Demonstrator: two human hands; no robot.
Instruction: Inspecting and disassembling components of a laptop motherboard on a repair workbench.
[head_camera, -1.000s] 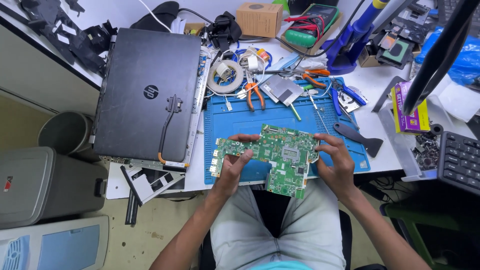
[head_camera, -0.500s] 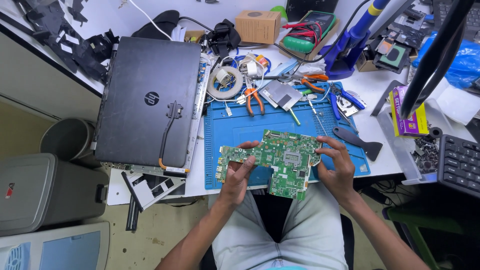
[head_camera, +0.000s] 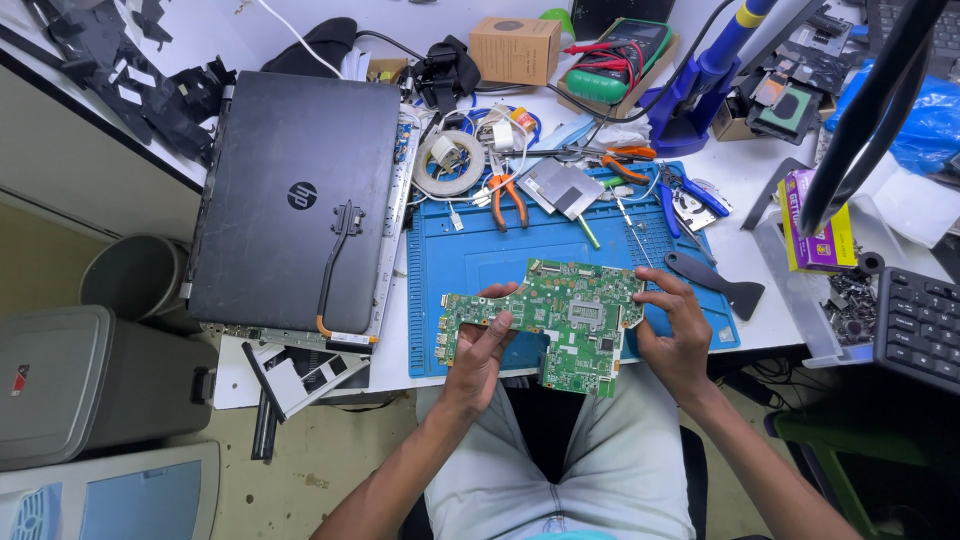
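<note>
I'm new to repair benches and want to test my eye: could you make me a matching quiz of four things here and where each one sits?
Things:
1. green circuit board
2. closed black laptop
3. cardboard box
4. orange-handled pliers

Places:
A. far edge of the desk
B. top edge of the blue mat
C. held between left hand and right hand
D. left of the mat

Pairs: 1-C, 2-D, 3-A, 4-B

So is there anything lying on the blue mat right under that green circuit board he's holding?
Nothing visible. The left hand and right hand hold the green circuit board by its edges over the near part of the blue mat, which looks bare there. The pliers and metal plate lie along the far edge.
</note>
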